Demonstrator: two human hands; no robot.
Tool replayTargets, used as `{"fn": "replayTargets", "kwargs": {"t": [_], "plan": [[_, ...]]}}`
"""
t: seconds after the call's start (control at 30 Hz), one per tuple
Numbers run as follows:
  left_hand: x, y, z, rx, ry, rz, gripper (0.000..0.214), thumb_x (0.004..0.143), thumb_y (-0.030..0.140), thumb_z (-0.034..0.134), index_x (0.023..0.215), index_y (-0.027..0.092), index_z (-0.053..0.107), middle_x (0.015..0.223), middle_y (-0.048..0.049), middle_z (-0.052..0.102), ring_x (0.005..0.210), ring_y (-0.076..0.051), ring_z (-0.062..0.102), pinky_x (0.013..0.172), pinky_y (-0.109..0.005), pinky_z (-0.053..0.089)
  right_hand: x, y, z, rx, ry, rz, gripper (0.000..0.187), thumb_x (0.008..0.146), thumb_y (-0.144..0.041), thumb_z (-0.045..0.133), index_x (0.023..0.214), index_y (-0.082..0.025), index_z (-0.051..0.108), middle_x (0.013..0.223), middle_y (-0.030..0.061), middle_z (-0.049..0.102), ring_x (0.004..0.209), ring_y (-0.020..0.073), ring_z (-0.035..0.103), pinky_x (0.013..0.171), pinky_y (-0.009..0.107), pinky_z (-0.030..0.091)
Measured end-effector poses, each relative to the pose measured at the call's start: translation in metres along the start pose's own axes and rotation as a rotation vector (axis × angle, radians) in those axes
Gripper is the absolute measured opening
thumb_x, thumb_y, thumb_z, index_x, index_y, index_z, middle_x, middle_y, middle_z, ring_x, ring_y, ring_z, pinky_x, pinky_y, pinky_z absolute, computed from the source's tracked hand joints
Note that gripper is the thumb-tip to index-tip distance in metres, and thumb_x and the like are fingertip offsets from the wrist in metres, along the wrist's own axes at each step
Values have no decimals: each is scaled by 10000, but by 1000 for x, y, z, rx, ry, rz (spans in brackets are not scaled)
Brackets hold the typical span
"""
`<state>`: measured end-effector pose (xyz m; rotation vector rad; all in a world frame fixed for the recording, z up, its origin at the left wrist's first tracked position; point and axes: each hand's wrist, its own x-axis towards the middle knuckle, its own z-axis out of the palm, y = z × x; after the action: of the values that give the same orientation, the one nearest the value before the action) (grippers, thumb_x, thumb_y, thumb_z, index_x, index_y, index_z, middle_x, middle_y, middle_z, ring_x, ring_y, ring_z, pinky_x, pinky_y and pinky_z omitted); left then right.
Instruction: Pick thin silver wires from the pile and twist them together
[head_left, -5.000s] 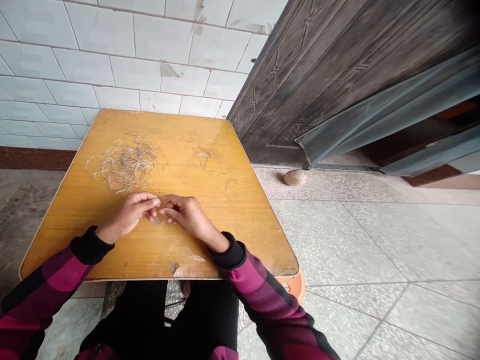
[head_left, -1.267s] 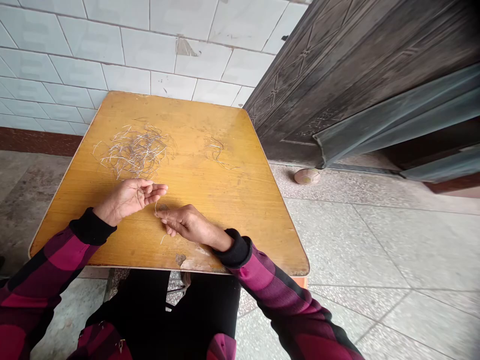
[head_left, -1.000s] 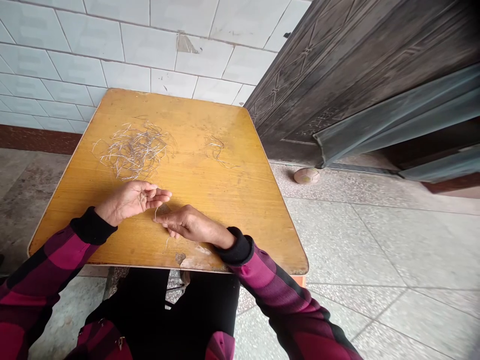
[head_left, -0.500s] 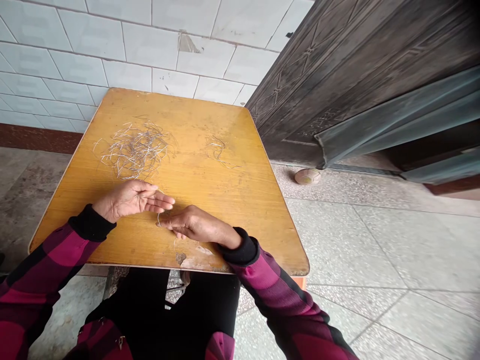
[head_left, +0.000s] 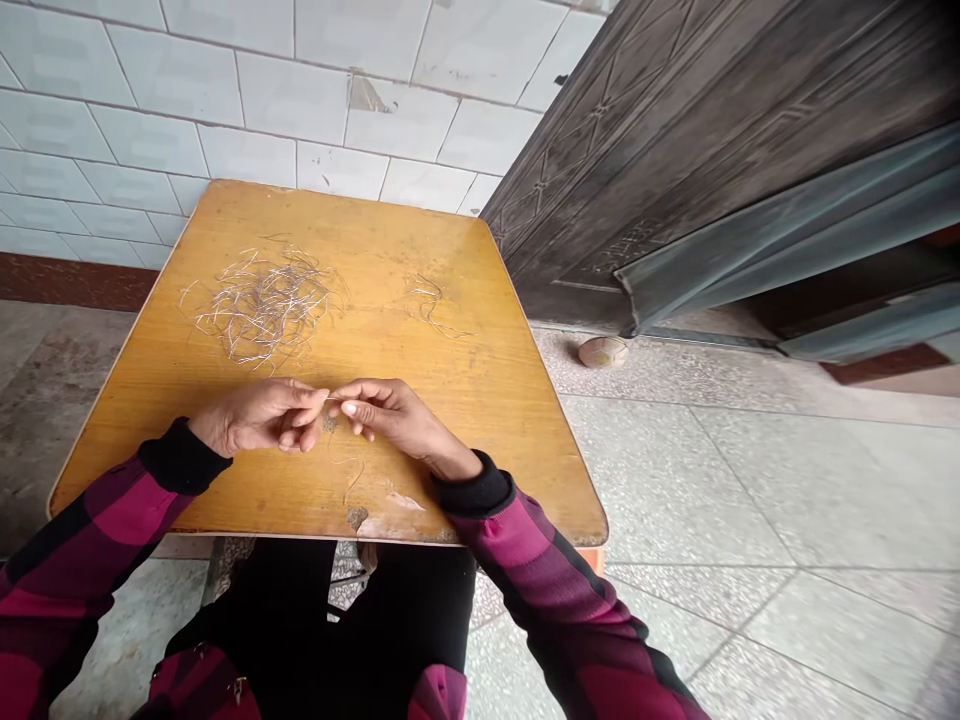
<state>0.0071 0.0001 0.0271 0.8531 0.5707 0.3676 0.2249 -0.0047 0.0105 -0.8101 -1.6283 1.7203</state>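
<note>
While the worn table point(head_left: 450, 390) stands before a tiled wall point(head_left: 360, 40), the left hand point(head_left: 262, 412) pinches a wire point(head_left: 331, 399); if the right hand point(head_left: 397, 415) also grips it, I cannot tell. Beyond this grip lies the pile point(head_left: 274, 300), rightward the door point(head_left: 585, 190). Unlike before, the fingertips nearly meet.

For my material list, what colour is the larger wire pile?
The larger wire pile looks mostly silvery in the head view.

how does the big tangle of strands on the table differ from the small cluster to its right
The big tangle spreads wide, while the small cluster covers little space. The tangle has many crossing strands; the cluster only a few, loosely laid. Both are thin strands lying on the table.
</note>
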Motion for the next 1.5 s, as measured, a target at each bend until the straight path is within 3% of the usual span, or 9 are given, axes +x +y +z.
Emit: {"fn": "replayTargets", "kwargs": {"t": [0.23, 0.43, 0.6, 0.8, 0.97, 1.13, 1.23, 1.37, 1.5], "plan": [[-4, 2, 3, 201, 193, 63, 379, 775, 517, 718, 736, 148, 643, 507, -1, 586, 376, -42, 361, 387, -177, 216, 3, 2, 8, 304, 42, 138, 322, 793, -445, 748, 913, -165, 645, 633, -51, 643, 442, 33, 502, 402, 147, 379], [-5, 2, 4, 642, 431, 308, 276, 872, 395, 594, 892, 145, 710, 537, 16, 591, 446, -70, 445, 431, -189, 304, 3, 7, 7, 220, 157, 57, 339, 846, -449, 682, 1040, -181, 606, 618, -58, 655, 435, 51, 546, 401, 152, 420], [-8, 3, 5, 817, 425, 344, 287, 888, 383, 561, 864, 154, 733, 508, 29, 569, 437, -69, 430, 433, -191, 311, 1, 6, 5, 107, 115, 27, 329, 874, -459, 649, 1028, -170, 621, 630, -46, 653, 465, 57, 565, 435, 170, 446], [-16, 13, 6, 662, 441, 278, 281, 842, 404, 613, 812, 145, 717, 459, 39, 515, 406, -65, 367, 407, -199, 255, -1, 0, 1, 55, 115, -34, 333, 881, -481, 638, 1014, -176, 631, 645, -45, 646, 479, 57, 564, 458, 180, 450], [-22, 21, 3, 574, 520, 319, 285, 825, 386, 650, 666, 149, 651, 471, 35, 508, 429, -57, 386, 439, -189, 291, 4, 2, -7, 43, 311, -115, 325, 877, -487, 639, 998, -188, 604, 646, -52, 634, 465, 58, 554, 450, 188, 441], [-6, -1, 13, 539, 364, 200, 325, 854, 458, 621, 784, 144, 672, 669, -31, 651, 503, -88, 520, 458, -200, 365, 9, 5, -2, 42, 443, -180, 356, 874, -522, 623, 1031, -205, 586, 666, -55, 631, 495, 61, 577, 488, 195, 455], [6, -18, 25, 495, 300, 174, 390, 873, 513, 590, 792, 141, 673, 681, -43, 644, 521, -103, 542, 469, -215, 391, 11, 6, 7, 70, 517, -194, 358, 871, -536, 619, 1022, -214, 578, 686, -53, 632, 515, 61, 579, 516, 202, 467], [13, -28, 36, 296, 357, 220, 353, 810, 481, 688, 747, 134, 673, 605, -1, 575, 511, -85, 496, 477, -205, 374, 14, 8, 14, 85, 543, -211, 370, 864, -556, 614, 1020, -223, 569, 693, -54, 625, 538, 66, 585, 529, 213, 470], [16, -28, 35, -8, 388, 184, 271, 696, 349, 817, 746, 117, 686, 707, -19, 623, 599, -71, 520, 524, -178, 386, 15, 7, 13, 109, 545, -213, 355, 874, -534, 613, 1039, -227, 549, 705, -55, 625, 553, 64, 586, 549, 217, 472]]}}
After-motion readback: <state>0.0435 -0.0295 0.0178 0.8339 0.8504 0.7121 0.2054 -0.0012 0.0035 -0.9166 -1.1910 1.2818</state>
